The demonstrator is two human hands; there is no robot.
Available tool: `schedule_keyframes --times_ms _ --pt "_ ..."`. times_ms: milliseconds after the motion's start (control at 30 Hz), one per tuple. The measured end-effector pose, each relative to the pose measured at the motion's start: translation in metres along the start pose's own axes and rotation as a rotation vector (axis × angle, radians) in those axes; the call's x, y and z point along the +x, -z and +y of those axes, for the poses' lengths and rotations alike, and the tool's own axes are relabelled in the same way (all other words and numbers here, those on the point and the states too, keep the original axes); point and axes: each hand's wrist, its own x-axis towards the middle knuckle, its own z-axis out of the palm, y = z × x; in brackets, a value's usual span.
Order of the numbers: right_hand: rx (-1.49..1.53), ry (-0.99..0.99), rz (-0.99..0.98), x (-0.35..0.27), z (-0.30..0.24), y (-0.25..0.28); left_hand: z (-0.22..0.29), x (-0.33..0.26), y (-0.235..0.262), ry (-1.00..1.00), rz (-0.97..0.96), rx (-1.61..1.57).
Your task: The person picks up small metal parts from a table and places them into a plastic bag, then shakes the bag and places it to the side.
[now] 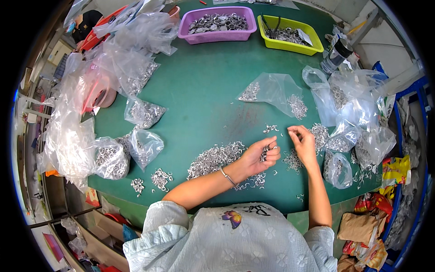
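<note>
My left hand [257, 156] is curled around several small curved silver metal pieces [264, 153], which show between thumb and fingers; a bracelet is on that wrist. Just to its right, my right hand [304, 144] is closed with fingertips pinched together; whatever they may hold is too small to make out. A large heap of the same metal pieces [215, 159] spreads on the green table [195, 95] left of my left hand. Smaller piles lie around my right hand, one pile [293, 161] below it and another [320, 134] beyond it. A little cluster [270, 128] sits above my left hand.
An open clear bag [272, 88] with metal pieces lies ahead. Filled plastic bags crowd the left [111, 158] and right [374, 145]. At the back stand a purple tray [217, 38] and a yellow-green tray [290, 45] with pliers. A dark-lidded jar [336, 56] stands far right.
</note>
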Motion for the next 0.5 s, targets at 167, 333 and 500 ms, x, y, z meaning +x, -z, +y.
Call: schedule_keyframes --times_ms 167,333,500 --pt "-0.327 0.222 0.048 0.001 0.008 -0.021 0.000 -0.005 -0.004 -0.042 0.065 0.089" --pt "-0.317 0.254 0.088 0.004 0.015 -0.028 0.000 -0.008 -0.002 -0.098 0.180 0.153" --pt "0.423 -0.095 0.004 -0.003 0.016 -0.019 -0.004 -0.011 -0.005 -0.200 0.364 0.198"
